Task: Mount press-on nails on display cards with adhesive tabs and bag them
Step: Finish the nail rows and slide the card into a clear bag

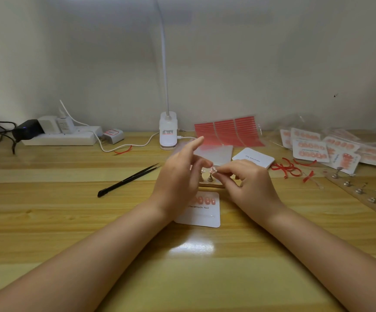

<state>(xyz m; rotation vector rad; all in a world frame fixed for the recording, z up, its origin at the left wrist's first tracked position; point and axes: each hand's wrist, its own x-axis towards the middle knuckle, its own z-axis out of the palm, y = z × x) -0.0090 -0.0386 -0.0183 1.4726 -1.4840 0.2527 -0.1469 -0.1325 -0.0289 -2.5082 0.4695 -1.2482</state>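
Over the near card (201, 210), your right hand (249, 188) is pinching a small, clear pink nail (213, 170), and your left hand (179, 176) is touching it with curled fingers. Black tweezers (128, 180) are lying left. Red tab sheets (228, 131) and bagged cards (331, 149) are sitting far right.

1. A white clip-on desk lamp (168, 131) with a thin bending neck stood at the back of the pale wooden table (47, 221), against the off-white wall (272, 52).
2. A white power strip (61, 137) lay at the far left, holding a black plug adapter (28, 129) and white chargers.
3. A small white charger block with a red label (114, 135) lay just right of the strip.
4. A white cable (106, 147) ran from the chargers across the table toward the lamp.
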